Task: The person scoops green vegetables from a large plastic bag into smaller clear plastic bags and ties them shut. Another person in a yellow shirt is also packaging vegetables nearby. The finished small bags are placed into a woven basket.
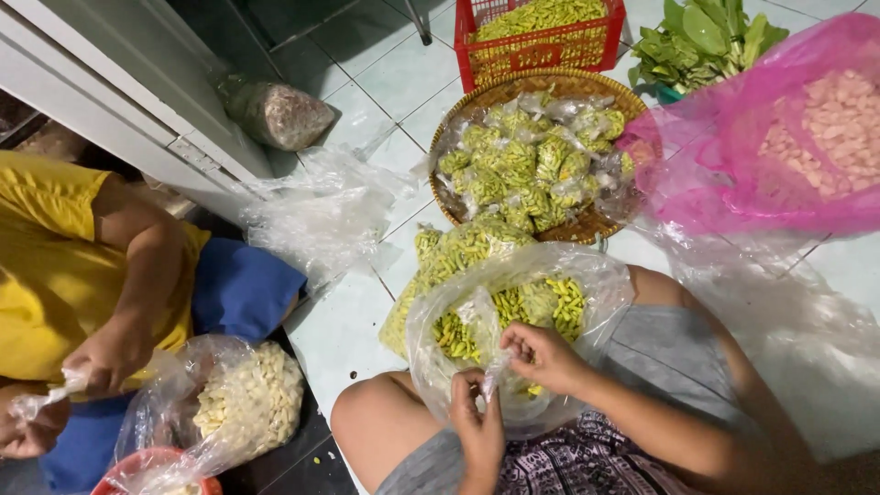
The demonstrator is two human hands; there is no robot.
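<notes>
The person sat on the tiled floor (367, 339) with a clear plastic bag of small green chillies (513, 312) resting against the knees. Both hands met at the bag's near edge: the left hand (477, 426) pinched a twisted bit of the plastic from below, and the right hand (541, 356) was closed on the same plastic just above it, the two nearly touching. Beyond the bag lay a round woven basket (541, 87) heaped with small filled packets of chillies, and behind that a red crate (541, 50) of more chillies. A pink bag (788, 137) of pale pieces sat to the right. On the left, a co-worker in yellow (55, 257) handled another clear bag of pale cloves (247, 403).
</notes>
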